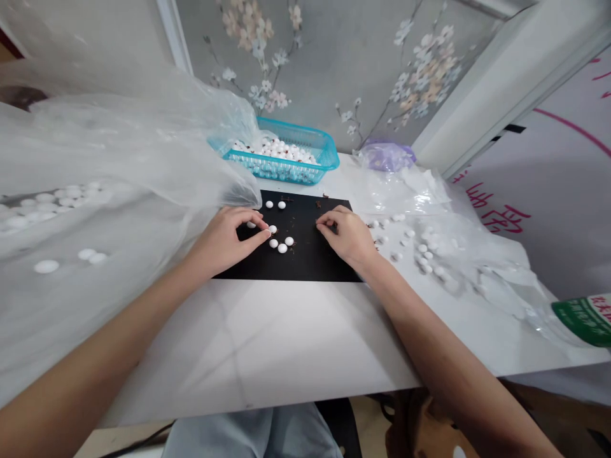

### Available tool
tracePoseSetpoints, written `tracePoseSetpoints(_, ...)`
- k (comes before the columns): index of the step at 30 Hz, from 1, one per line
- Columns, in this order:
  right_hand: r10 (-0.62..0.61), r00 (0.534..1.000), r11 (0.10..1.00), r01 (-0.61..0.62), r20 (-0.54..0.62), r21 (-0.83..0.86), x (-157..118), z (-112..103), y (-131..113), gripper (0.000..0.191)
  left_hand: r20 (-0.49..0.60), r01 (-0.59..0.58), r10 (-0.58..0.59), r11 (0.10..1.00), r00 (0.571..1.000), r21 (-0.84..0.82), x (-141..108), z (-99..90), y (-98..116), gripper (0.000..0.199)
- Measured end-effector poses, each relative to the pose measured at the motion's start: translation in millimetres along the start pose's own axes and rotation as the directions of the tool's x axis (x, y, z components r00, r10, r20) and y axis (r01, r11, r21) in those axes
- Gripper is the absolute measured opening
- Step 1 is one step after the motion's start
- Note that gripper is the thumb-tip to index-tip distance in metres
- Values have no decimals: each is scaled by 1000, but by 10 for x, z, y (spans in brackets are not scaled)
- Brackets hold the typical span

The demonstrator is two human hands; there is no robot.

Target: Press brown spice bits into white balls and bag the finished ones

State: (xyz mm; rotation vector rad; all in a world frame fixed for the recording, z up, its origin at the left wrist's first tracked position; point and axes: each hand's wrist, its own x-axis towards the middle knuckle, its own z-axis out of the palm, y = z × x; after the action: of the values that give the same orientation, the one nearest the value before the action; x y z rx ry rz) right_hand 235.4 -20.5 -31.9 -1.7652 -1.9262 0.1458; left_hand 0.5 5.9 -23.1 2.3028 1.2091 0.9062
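A black mat (315, 254) lies on the white table. My left hand (233, 235) is over its left side, thumb and forefinger closed on a small white ball (272, 229). Several more white balls (282, 249) sit on the mat just below those fingertips, and two (275, 205) lie near its far edge. At the mat's right side my right hand (346, 234) has thumb and fingers pressed together; whatever may be between them is too small to make out. Tiny brown bits (318, 204) lie just beyond that hand.
Behind the mat stands a blue plastic basket (329, 156) full of white balls. A large clear plastic bag (143, 146) with white balls covers the left. On the right are loose white balls (422, 249), clear plastic, a purple packet (389, 156) and a bottle with a green label (585, 321).
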Motion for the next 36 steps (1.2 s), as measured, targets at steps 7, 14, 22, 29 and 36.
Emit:
tracePoseSetpoints(7,-21,1000,997,21,-1,-68,-20,-21,-52,15,110,80,-79,997,991,-1,-10,-2,4,23)
tracePoseSetpoints(14,-28,999,998,26,-23,-58,-44,-51,-109,15,18,1,-3,987,1000,160,2,-29,-39,37)
tracePoseSetpoints(22,-33,999,998,31,-39,-49,-44,-38,-96,15,153,-10,-30,966,988,258,4,-20,-114,51)
tracePoseSetpoints(29,-34,999,998,32,-43,-55,-45,-52,-106,15,36,54,-58,993,998,105,32,-73,-121,41)
tracePoseSetpoints(36,-32,998,999,30,-49,-45,-54,-71,-126,13,-92,179,-177,984,980,8,68,-249,-89,45)
